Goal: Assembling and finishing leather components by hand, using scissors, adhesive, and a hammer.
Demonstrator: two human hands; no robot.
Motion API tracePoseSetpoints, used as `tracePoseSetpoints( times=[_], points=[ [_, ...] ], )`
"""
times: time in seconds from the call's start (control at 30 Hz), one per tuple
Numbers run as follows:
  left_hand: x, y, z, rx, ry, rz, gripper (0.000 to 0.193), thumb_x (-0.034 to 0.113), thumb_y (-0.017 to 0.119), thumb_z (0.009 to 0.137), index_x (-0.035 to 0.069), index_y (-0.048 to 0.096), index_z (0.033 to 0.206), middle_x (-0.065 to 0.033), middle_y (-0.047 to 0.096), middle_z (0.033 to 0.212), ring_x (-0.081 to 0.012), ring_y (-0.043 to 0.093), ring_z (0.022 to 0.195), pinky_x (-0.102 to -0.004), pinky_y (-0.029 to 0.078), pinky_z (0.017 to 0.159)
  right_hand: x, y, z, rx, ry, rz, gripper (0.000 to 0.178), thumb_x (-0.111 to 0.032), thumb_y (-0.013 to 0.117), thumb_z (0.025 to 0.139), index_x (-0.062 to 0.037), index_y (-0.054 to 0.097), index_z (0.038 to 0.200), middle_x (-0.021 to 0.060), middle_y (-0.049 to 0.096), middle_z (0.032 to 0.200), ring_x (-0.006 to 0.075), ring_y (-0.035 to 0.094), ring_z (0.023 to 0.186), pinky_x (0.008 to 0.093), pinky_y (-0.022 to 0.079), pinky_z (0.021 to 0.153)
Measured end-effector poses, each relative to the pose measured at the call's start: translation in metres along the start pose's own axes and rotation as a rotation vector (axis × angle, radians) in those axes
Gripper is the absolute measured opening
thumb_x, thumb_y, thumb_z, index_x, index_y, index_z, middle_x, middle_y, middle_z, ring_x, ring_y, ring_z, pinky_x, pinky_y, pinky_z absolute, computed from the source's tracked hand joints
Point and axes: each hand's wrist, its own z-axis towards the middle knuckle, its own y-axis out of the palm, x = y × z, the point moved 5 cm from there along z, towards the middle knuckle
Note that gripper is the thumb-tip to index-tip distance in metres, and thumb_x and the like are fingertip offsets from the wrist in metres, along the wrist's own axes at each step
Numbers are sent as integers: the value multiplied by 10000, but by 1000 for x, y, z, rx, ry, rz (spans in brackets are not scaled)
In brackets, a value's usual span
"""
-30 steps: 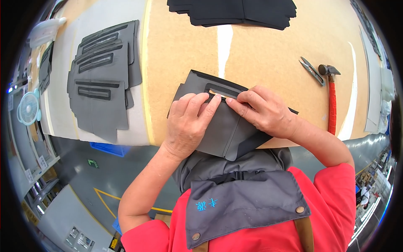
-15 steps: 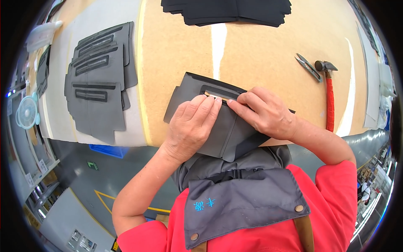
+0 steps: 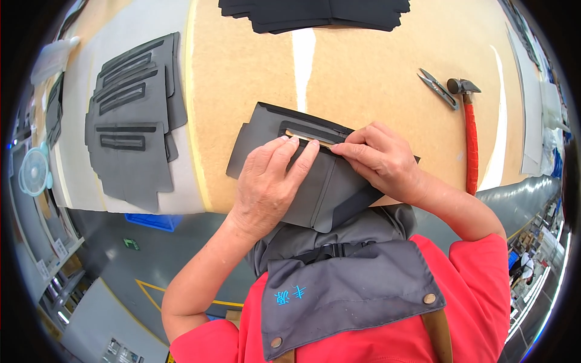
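Note:
A dark grey sheet panel (image 3: 304, 204) lies tilted at the table's near edge, partly over my lap. Black strips frame a long narrow slot (image 3: 308, 140) in it, and the tan tabletop shows through. My left hand (image 3: 265, 180) rests on the panel with its fingers stretched and spread, the tips along the slot's near edge. At the slot's right end, my right hand (image 3: 387, 160) has thumb and forefinger pinched together on the panel's edge strip. Exactly what lies between those fingertips is hidden.
Similar grey panels with black-framed slots (image 3: 128, 172) overlap in a pile at the left. A black stack of sheets (image 3: 315, 13) lies at the far side. Thread snips (image 3: 438, 89) and a red-handled hammer (image 3: 471, 145) lie to the right. A blue bin (image 3: 151, 221) stands below the table's edge.
My left forefinger has spread away from the other fingers, along the slot's edge. The right hand keeps its pinch at the slot's right end. The whole view has shifted slightly.

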Motion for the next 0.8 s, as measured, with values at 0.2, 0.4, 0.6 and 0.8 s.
tracePoseSetpoints(
  times=[0.2, 0.4, 0.6, 0.8],
  points=[
    [4, -3, 2, -68, 28, -7, 495, 44, 644, 840, 118, 683, 1327, -90, 584, 1261, -261, 585, 1175, -374, 500, 1013, -13, 1, -6, -31, -273, -266, 443, -109, 684, 722, -12, 696, 1154, 83, 640, 1012, 242, 628, 855, 370, 550, 728],
    [21, 4, -2, -86, 19, 9, 497, 55, 629, 847, 25, 641, 1343, -111, 578, 1284, -276, 566, 1241, -390, 493, 1044, -6, 1, -2, 27, -46, -15, 375, 1, 747, 715, -22, 699, 1087, 85, 646, 969, 247, 629, 843, 346, 546, 739],
    [27, 3, 1, -117, 30, 3, 514, 38, 633, 833, 32, 639, 1348, -128, 590, 1272, -286, 584, 1223, -387, 506, 1054, -3, -2, -10, 34, -58, -24, 360, 2, 746, 715, -26, 710, 1072, 87, 652, 973, 245, 627, 810, 351, 543, 690],
    [29, 3, 0, -71, 42, -17, 512, 33, 648, 824, 6, 639, 1335, -136, 588, 1276, -277, 585, 1222, -374, 507, 1070, -15, -2, -16, 14, -269, -218, 428, -109, 676, 721, 23, 707, 1127, 82, 646, 978, 227, 635, 823, 361, 552, 689]
  ],
)
